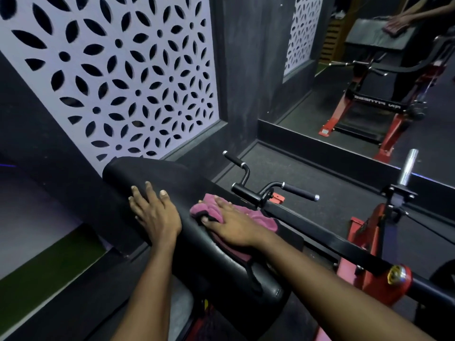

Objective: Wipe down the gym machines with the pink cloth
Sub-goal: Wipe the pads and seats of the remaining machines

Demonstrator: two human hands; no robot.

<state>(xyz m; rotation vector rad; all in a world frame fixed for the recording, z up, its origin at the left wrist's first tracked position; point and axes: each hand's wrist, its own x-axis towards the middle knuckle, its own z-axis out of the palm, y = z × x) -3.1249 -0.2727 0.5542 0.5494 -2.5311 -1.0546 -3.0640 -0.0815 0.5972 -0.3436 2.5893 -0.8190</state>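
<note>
Filling the upper left, a pale cut-out panel [110, 70] stands against a dark wall, with a mirror [357, 77] beyond it on the right. Below them the machine [369, 242], red-framed, runs across the floor. Its long black pad [172, 175] slopes toward the camera, and a black bar [320, 232] lies just beside the pad on the right. The left hand [155, 212] rests flat on the pad's left edge, its fingers straight and spread, holding nothing. The right hand [231, 222] lies palm down on the cloth [262, 219], its fingers straight and together, pressing it onto the pad. The cloth sits bunched under that palm, showing past the fingertips and along the hand's right side, with the thumb at its near fold. Two grip handles [299, 191] stand just beyond the cloth.
</note>
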